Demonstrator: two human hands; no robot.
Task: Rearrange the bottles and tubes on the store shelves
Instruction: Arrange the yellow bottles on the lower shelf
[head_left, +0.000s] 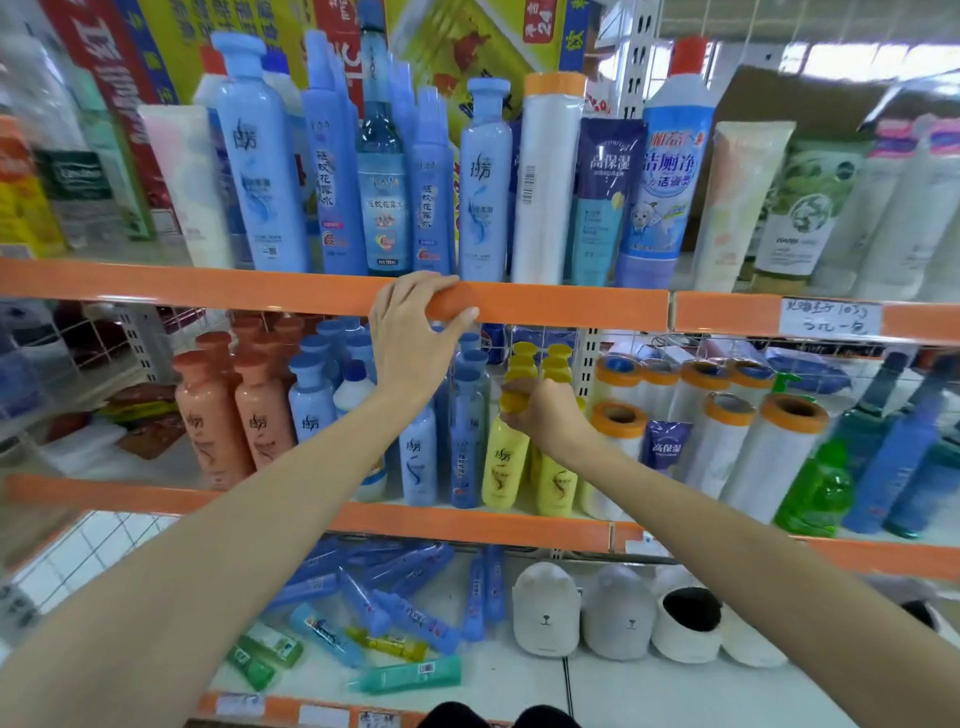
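- Shelves of a store fill the view, edged with orange rails (571, 306).
- Left hand (410, 338), at 12 o'clock from centre, grips an orange cap (451, 304) level with the upper rail, fingers curled round it.
- Right hand (545, 415), at about 3 o'clock from the left hand's wrist, fingers clamped on the cap of a yellow bottle (504, 462) standing on the middle shelf beside blue bottles (465, 441).

Two hands (415, 338) are in view. The middle shelf (467, 525) holds two front orange bottles (208, 415) (more caps behind) and two front yellow bottles (504, 462); three bear-faced slippers (545, 608) sit below.
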